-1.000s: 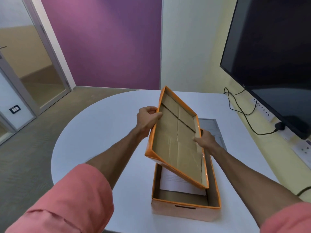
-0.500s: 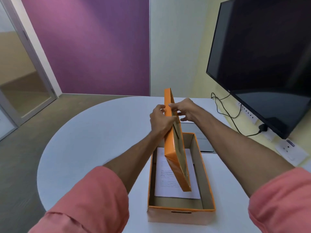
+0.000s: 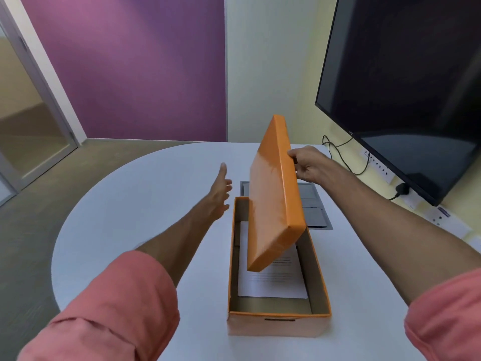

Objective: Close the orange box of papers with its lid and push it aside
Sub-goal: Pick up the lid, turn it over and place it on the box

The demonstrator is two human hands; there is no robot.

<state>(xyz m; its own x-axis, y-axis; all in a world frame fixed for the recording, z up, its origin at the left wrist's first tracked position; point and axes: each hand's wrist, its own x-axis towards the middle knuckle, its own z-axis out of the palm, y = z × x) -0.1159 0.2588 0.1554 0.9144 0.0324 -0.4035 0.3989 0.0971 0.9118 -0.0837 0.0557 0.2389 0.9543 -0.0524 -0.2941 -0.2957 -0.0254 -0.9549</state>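
Head view — white table (image 3: 135, 204), purple wall (image 3: 130, 66).

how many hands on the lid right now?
1. The right hand grips the lid by its far edge, tilted over the box; the left hand is open, off it.

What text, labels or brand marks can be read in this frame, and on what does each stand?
None can be read.
Papers in the orange box: printed lines, too small and blurred.
Monitor: small mark on its lower edge, illegible.
Wall sockets: markings too blurred.
Lid: plain.
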